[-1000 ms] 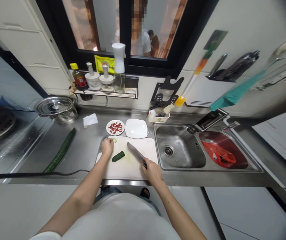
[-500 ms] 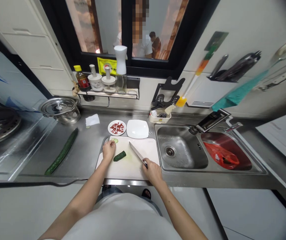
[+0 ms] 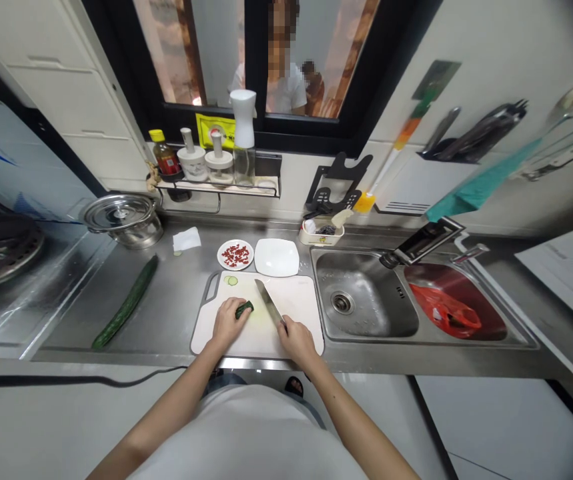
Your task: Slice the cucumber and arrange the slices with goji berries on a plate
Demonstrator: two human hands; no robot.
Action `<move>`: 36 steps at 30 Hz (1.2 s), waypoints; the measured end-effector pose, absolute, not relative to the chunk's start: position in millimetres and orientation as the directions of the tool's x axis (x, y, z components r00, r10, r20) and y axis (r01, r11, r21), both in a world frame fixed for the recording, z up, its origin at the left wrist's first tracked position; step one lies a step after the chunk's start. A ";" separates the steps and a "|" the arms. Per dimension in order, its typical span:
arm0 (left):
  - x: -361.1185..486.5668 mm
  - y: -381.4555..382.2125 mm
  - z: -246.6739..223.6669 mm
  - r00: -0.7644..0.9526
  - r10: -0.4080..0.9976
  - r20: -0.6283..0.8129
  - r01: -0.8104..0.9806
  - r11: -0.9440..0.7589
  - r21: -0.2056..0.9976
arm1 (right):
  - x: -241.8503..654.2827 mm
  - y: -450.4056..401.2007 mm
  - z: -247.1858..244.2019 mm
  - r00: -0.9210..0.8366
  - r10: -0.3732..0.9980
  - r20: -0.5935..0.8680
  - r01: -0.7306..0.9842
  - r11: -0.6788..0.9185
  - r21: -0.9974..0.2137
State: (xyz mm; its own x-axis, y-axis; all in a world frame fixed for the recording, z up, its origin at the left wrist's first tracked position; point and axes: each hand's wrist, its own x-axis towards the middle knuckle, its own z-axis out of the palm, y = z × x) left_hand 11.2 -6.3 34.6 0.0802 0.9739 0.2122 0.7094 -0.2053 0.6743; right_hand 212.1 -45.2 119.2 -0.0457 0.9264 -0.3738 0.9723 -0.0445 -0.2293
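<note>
My left hand [image 3: 229,322] is closed around a short piece of cucumber [image 3: 245,309], whose cut end points toward the knife. In my right hand [image 3: 297,339] is the handle of a kitchen knife [image 3: 268,300]; its blade slants up and left, apart from the cucumber. Both are over a white cutting board [image 3: 286,345] with a grey rim. Thin cucumber slices [image 3: 231,281] lie at the board's far left corner. Beyond the board stand a plate of chopped red pieces [image 3: 235,255] and a bare white plate [image 3: 277,257].
A whole cucumber [image 3: 127,303] lies left on the steel counter, near a lidded pot [image 3: 125,219] and a white paper [image 3: 187,239]. To the right is a double sink [image 3: 366,327] with a red plastic bag [image 3: 443,312]. A condiment shelf [image 3: 221,189] hangs below the window.
My left hand has left the slices at the far corner, come nearer and taken hold of the cucumber piece. My right hand has shifted the knife slightly left.
</note>
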 end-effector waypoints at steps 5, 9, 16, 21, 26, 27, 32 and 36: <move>11.8 -2.7 28.3 0.094 0.977 0.194 0.681 -0.205 0.703 | 202.0 -42.4 121.8 -0.103 0.914 -0.391 0.966 -0.001 -0.257; 10.9 -1.0 24.7 0.131 0.969 0.211 0.643 -0.245 0.726 | 195.2 -41.1 121.7 -0.115 0.910 -0.398 0.966 0.009 -0.259; 9.5 -1.6 19.9 0.175 0.947 0.271 0.634 -0.319 0.704 | 188.6 -41.2 119.2 -0.113 0.910 -0.400 0.962 0.000 -0.272; 8.9 -0.8 16.4 0.200 0.938 0.281 0.641 -0.343 0.687 | 187.8 -40.5 118.5 -0.107 0.919 -0.380 0.960 -0.005 -0.280; 8.7 -0.1 12.1 0.201 0.915 0.350 0.634 -0.394 0.666 | 186.6 -40.4 118.3 -0.107 0.917 -0.385 0.955 -0.012 -0.296; 8.7 0.0 11.3 0.200 0.910 0.364 0.632 -0.403 0.662 | 186.4 -40.6 118.1 -0.107 0.916 -0.386 0.954 -0.015 -0.300; 8.9 0.4 7.7 0.203 0.893 0.402 0.628 -0.434 0.646 | 185.2 -41.5 117.0 -0.112 0.913 -0.393 0.953 -0.014 -0.304; 9.0 1.1 5.5 0.207 0.887 0.412 0.639 -0.441 0.630 | 183.8 -41.7 118.2 -0.108 0.905 -0.411 0.956 -0.019 -0.292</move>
